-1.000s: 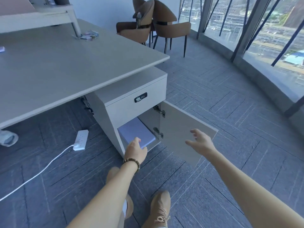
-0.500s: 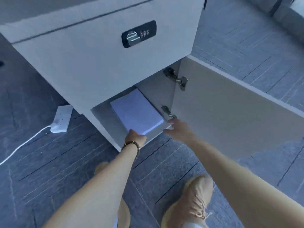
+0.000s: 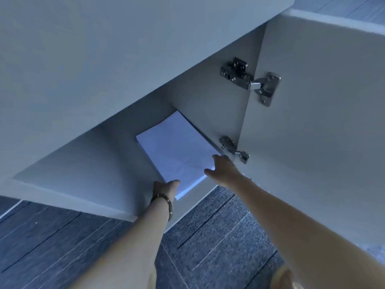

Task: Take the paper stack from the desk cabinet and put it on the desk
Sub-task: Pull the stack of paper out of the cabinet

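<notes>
A white paper stack (image 3: 177, 149) lies flat on the floor of the open desk cabinet (image 3: 87, 163), against its right inner wall. My left hand (image 3: 165, 188), with a bead bracelet on the wrist, grips the stack's near left corner, fingers tucked under its edge. My right hand (image 3: 224, 171) holds the stack's near right corner, thumb on top. The near edge of the stack sticks out past the cabinet's front lip. The desk top is out of view.
The cabinet door (image 3: 312, 132) stands swung open to the right on two metal hinges (image 3: 252, 80). The drawer front (image 3: 104, 59) hangs low over the opening. Dark grey carpet tiles (image 3: 208, 247) lie below. A tan shoe (image 3: 281, 278) shows at the bottom edge.
My head has dropped much closer to the cabinet opening. My right hand went from the floor edge by the lower hinge onto the stack's near right corner. The left hand stayed at the stack's near left corner.
</notes>
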